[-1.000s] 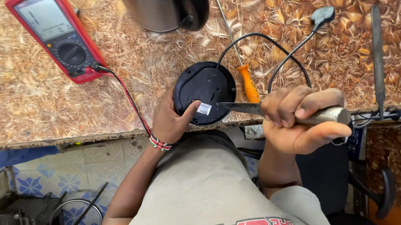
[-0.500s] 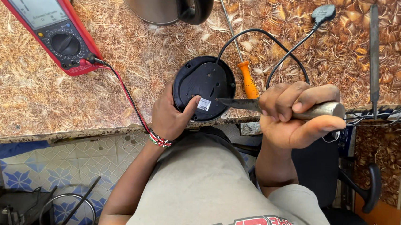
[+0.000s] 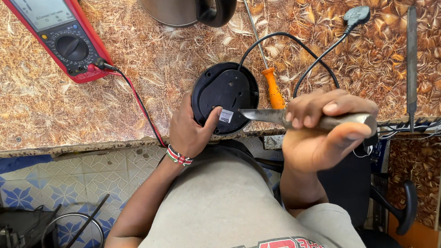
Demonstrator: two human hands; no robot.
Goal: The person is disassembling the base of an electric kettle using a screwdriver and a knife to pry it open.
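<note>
Base: black round kettle base (image 3: 225,96), underside up, is held at the near table edge, centre of scene.
Left hand (image 3: 191,130): closed on the base's near-left rim, thumb pressed by the small label.
Right hand (image 3: 323,131): clenched around a knife (image 3: 262,115), tip set against the base.
Handling: judged light, rigid plastic, smooth, likely to slip; best held by the rim.
Nearby: orange screwdriver (image 3: 273,89) just right; red multimeter (image 3: 52,19) far left.

Both hands (image 3: 191,130) (image 3: 323,131) curled, gripping
</note>
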